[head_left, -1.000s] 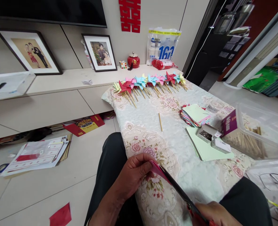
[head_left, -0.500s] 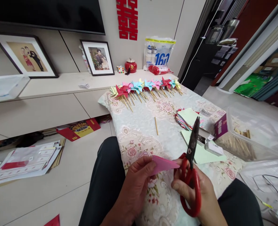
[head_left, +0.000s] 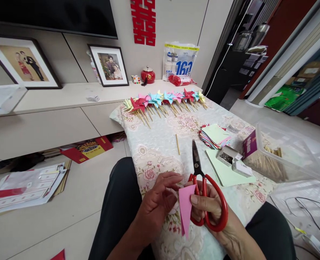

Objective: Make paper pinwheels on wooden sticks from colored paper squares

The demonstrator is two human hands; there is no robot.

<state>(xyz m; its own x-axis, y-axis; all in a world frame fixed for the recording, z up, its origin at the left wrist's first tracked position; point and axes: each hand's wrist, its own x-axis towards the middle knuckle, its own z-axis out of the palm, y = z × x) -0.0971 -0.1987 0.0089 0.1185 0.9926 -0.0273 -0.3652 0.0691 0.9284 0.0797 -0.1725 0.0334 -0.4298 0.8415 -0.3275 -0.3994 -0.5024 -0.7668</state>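
Note:
My right hand (head_left: 211, 207) has its fingers through the red handles of a pair of scissors (head_left: 196, 164), whose blades point up and away and look closed. Between that hand's thumb and fingers is also a folded piece of pink paper (head_left: 185, 209), hanging down with its narrow end low. Just left of the paper, my left hand (head_left: 162, 195) is open, fingers apart and holding nothing I can see; its fingertips come close to the paper's top edge. On the tablecloth beyond the hands lies a single thin wooden stick (head_left: 177, 144).
Paper pinwheels (head_left: 156, 99) on sticks lie in a row along the table's far side. To the right are stacked coloured paper squares (head_left: 215, 135), light green sheets (head_left: 216, 169), a small box of metal pins (head_left: 226, 157), a tape roll (head_left: 236, 125) and a clear bin (head_left: 292, 155) with sticks.
The left hand has let go of the pink paper, which the right hand now holds turned from sideways to hanging down. The scissors have swung left. The view has shifted slightly.

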